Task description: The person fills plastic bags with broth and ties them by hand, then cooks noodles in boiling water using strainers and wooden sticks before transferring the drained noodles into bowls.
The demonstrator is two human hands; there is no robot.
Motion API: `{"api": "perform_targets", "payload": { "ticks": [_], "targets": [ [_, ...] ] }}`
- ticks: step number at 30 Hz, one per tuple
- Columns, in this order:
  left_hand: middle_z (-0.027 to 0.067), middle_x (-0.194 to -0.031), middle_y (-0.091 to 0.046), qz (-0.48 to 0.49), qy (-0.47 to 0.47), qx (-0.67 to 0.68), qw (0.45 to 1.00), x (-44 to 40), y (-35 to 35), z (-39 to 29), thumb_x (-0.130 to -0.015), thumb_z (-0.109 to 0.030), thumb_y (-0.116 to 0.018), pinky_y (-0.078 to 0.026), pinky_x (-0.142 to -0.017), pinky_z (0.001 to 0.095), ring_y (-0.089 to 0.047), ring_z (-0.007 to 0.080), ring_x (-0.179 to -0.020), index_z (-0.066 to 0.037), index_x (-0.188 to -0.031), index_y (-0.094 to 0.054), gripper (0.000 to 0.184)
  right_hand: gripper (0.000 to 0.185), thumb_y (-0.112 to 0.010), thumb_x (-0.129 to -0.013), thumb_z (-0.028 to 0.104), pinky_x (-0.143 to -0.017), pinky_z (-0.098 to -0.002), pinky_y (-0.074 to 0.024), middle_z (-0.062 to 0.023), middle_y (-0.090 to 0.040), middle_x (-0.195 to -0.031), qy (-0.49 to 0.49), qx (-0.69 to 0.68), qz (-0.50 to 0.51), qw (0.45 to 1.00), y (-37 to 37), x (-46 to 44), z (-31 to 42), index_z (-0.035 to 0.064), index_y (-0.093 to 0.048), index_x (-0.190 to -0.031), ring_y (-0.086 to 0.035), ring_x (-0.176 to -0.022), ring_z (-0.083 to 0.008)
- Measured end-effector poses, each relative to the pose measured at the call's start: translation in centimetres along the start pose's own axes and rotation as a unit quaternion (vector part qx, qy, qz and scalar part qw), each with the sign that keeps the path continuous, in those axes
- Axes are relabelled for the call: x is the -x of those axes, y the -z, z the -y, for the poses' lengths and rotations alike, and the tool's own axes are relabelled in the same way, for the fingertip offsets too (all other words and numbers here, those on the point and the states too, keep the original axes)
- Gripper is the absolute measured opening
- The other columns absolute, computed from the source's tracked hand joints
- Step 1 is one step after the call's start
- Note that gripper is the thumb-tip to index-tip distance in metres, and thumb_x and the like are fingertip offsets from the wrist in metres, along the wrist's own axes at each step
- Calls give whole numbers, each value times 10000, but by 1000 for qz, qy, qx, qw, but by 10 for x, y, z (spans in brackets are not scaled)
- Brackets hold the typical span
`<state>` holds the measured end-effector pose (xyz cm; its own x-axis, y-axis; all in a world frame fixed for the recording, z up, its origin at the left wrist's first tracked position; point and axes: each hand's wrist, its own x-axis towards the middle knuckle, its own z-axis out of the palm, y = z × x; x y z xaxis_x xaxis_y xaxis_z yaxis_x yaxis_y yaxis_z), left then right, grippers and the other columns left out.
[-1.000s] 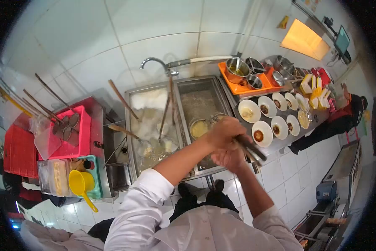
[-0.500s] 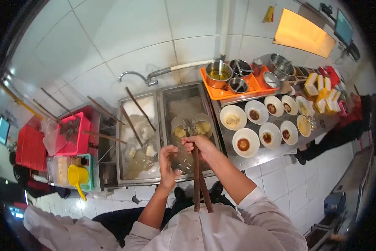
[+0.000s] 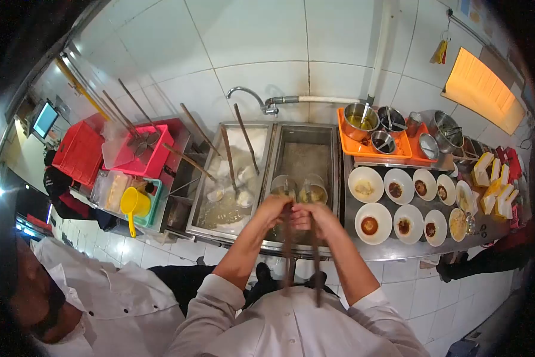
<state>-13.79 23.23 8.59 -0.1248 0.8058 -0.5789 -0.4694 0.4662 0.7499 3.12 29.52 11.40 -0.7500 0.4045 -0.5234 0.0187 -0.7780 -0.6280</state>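
Two long-handled noodle strainers are over the right basin of the steel cooker. My left hand is closed around the handle of the left strainer. Beside it, my right hand grips the handle of the right strainer, which holds pale yellow noodles. Both wooden handles point back toward my body and are blurred by motion. In the left basin, several more wooden-handled strainers stand in foamy, cloudy water.
Several white bowls with sauces line the steel counter on the right. Behind them an orange tray carries metal pots. A tap arches over the basins. To the left are a pink bin and a yellow dipper. A person stands close at left.
My left hand, open beside the strainers before, has closed on one handle. The two handles, formerly together in my right hand, are now apart. The view has shifted left, showing more of the neighbouring person.
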Motion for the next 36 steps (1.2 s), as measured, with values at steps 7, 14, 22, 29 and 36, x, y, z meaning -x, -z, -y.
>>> {"api": "perform_targets", "payload": {
  "ticks": [7,14,22,29,36],
  "targets": [
    [64,-722,-605,39,3,21,999,23,11,-13,-906,-159,-575,-485,-519,276,-607,161,-630,-33,-819,-585,154,274,-559,-893,202,-523,-281,-518,-183,-649,-794,52,92,12,994,36,5,24,-58,-563,-980,-656,-641,-248],
    [59,-660,-569,-11,-19,57,998,37,11,15,-856,-169,-638,-435,-457,255,-536,144,-532,-31,-768,-582,174,284,-552,-888,243,-427,-241,-457,-145,-647,-744,97,107,12,989,34,-8,25,-34,-566,-950,-633,-569,-189],
    [44,-678,-585,-29,-42,18,999,44,14,-1,-849,-167,-652,-435,-460,243,-547,129,-548,-35,-780,-586,163,270,-515,-892,245,-434,-245,-435,-126,-637,-712,131,68,44,988,20,-25,29,-15,-572,-936,-604,-541,-165],
    [41,-673,-582,-57,-40,26,997,60,17,-2,-851,-158,-651,-431,-461,238,-537,128,-523,-30,-794,-596,150,241,-543,-885,221,-429,-248,-427,-135,-639,-694,123,121,25,985,11,-17,41,-15,-587,-902,-560,-462,-166],
    [29,-679,-576,-44,-57,22,997,49,17,-7,-853,-176,-642,-407,-450,229,-527,118,-535,-15,-812,-597,172,267,-544,-884,250,-403,-267,-390,-126,-606,-624,139,109,50,983,24,-30,45,-11,-596,-856,-528,-450,-158]
  ]
}}
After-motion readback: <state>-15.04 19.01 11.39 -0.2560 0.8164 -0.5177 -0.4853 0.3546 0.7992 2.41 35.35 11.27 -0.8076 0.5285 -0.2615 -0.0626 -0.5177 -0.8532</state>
